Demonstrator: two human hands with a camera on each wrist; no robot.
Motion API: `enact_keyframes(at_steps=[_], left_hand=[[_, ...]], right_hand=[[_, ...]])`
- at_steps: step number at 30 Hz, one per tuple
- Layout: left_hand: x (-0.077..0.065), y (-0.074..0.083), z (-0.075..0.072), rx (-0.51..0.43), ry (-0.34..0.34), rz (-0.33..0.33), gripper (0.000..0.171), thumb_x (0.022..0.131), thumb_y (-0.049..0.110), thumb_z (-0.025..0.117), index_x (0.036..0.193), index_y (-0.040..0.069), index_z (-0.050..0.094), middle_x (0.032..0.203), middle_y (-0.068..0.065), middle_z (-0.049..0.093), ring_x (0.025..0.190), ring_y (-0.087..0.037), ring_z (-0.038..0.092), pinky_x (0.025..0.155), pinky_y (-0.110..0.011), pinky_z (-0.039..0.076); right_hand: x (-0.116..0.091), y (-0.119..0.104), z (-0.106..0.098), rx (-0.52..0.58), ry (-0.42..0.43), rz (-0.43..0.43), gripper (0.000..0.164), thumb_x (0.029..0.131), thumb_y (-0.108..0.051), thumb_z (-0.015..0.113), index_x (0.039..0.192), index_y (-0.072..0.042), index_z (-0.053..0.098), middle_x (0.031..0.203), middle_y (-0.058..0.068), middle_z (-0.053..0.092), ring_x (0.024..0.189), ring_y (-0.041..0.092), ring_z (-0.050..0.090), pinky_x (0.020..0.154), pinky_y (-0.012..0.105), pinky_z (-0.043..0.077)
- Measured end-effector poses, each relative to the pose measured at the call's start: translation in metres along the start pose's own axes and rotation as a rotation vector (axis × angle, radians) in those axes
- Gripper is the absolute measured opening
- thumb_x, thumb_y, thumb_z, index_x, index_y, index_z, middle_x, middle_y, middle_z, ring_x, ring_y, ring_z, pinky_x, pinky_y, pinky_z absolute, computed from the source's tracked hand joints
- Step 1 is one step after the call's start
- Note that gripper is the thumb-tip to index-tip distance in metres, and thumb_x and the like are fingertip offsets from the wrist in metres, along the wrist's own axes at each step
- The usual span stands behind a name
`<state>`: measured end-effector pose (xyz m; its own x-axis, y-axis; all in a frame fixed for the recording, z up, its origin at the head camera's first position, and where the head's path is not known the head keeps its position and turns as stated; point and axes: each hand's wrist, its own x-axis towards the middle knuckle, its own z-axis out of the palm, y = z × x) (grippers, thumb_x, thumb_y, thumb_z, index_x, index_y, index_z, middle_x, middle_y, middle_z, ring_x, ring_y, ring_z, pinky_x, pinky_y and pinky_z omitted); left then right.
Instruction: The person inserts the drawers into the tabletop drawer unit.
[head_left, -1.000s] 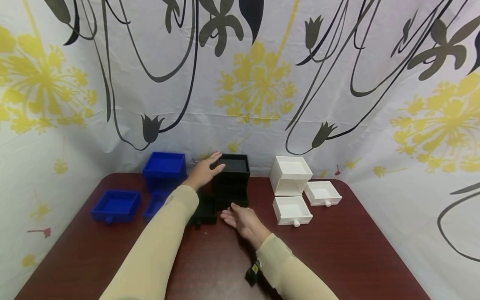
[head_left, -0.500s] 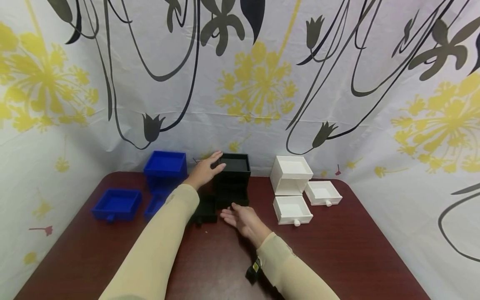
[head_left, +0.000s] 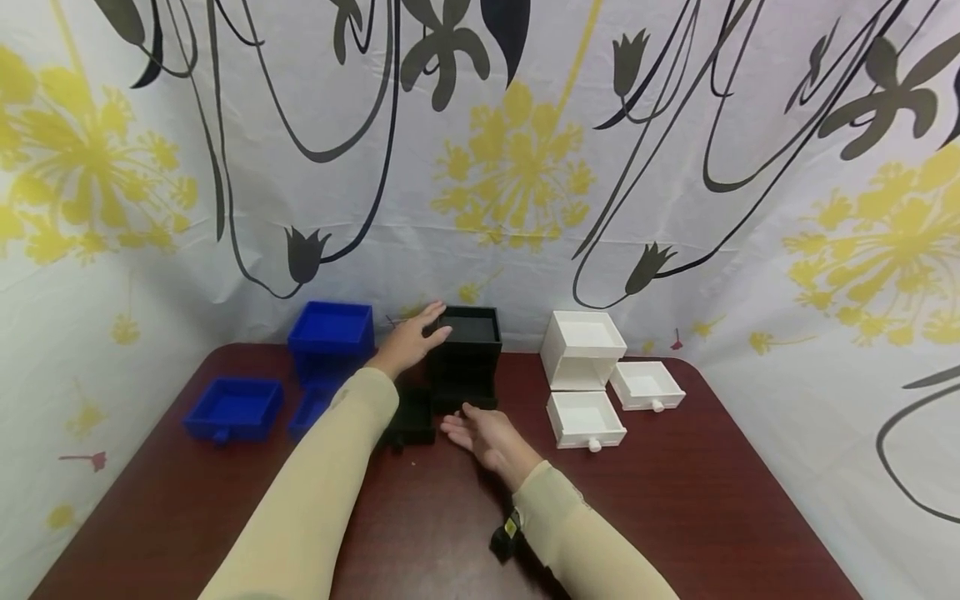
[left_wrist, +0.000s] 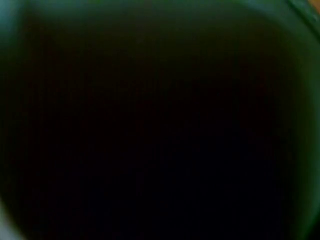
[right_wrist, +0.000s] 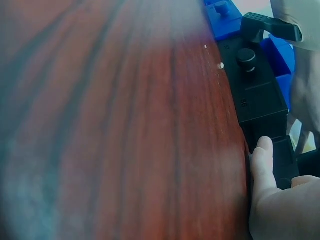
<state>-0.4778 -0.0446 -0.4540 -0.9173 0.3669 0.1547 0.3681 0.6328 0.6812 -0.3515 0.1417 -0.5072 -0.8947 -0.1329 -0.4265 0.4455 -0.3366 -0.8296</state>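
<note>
The black drawer box (head_left: pixel 468 329) stands at the back middle of the table, its front showing a dark opening. My left hand (head_left: pixel 408 343) lies along its left side, fingers extended toward the back and thumb near the upper left edge. Low at the box's front is my right hand (head_left: pixel 487 437), palm turned inward, fingers loosely straight and close to the bottom part. A loose black drawer (head_left: pixel 416 414) sits beside the box, partly behind the left sleeve. In the right wrist view, its knob (right_wrist: pixel 246 59) and my right thumb (right_wrist: pixel 263 162) show. The left wrist view is almost wholly dark.
On the left stand a blue drawer box (head_left: pixel 330 329) and a blue drawer (head_left: pixel 234 408); another blue drawer (head_left: pixel 307 408) is partly covered by the left sleeve. To the right are a white drawer box (head_left: pixel 585 342) and two white drawers, one in front (head_left: pixel 585 417), one beside (head_left: pixel 647 383).
</note>
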Motion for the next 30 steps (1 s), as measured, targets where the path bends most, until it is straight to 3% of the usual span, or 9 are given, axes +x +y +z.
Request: enact_keyframes(at_steps=[13, 30], left_hand=[[0.0, 0.0, 0.0007, 0.008, -0.001, -0.002, 0.067, 0.104, 0.06, 0.043, 0.162, 0.031, 0.026, 0.168, 0.013, 0.017, 0.152, -0.025, 0.025, 0.12, -0.053, 0.024], [0.0021, -0.0038, 0.0041, -0.005, 0.0, 0.011, 0.067, 0.104, 0.061, 0.041, 0.162, 0.032, 0.026, 0.168, 0.013, 0.016, 0.152, -0.026, 0.024, 0.12, -0.055, 0.024]], right_hand=[[0.0025, 0.0015, -0.0026, 0.01, -0.016, -0.01, 0.038, 0.11, -0.02, 0.049, 0.133, 0.01, 0.05, 0.115, 0.021, 0.069, 0.102, 0.025, 0.072, 0.093, 0.037, 0.056], [0.0044, -0.0035, 0.0003, 0.016, 0.002, -0.001, 0.038, 0.11, -0.02, 0.047, 0.135, 0.009, 0.048, 0.121, 0.024, 0.066, 0.104, 0.026, 0.072, 0.094, 0.037, 0.056]])
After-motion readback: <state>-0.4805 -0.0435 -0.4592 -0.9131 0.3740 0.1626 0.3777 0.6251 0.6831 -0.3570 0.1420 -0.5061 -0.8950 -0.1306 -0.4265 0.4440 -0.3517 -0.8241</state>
